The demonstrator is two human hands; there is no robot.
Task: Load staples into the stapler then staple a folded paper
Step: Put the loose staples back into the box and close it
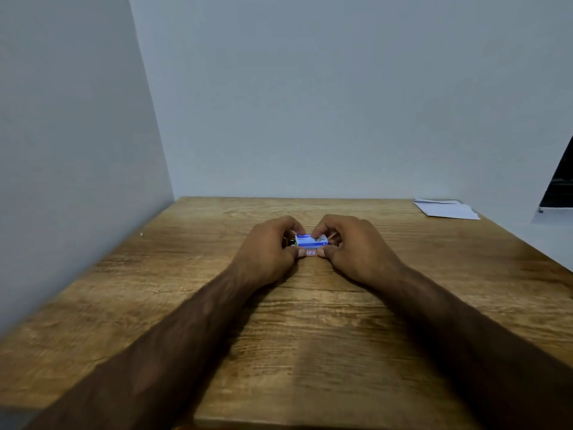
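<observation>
A small blue and white staple box [311,240] with a red-edged flap at its near side sits just above the wooden table [310,336], mid-table. My left hand [268,249] grips its left end and my right hand [356,246] grips its right end, thumbs at the near edge and fingers over the top. A small dark part [291,242] shows at the box's left end under my left fingers; I cannot tell what it is. A folded white paper [446,208] lies at the far right corner. No stapler is clearly visible.
The table stands in a corner, with pale walls on the left and at the back. A dark object [561,181] leans at the right edge of view, beyond the table. A tiny white speck [141,234] lies near the left wall.
</observation>
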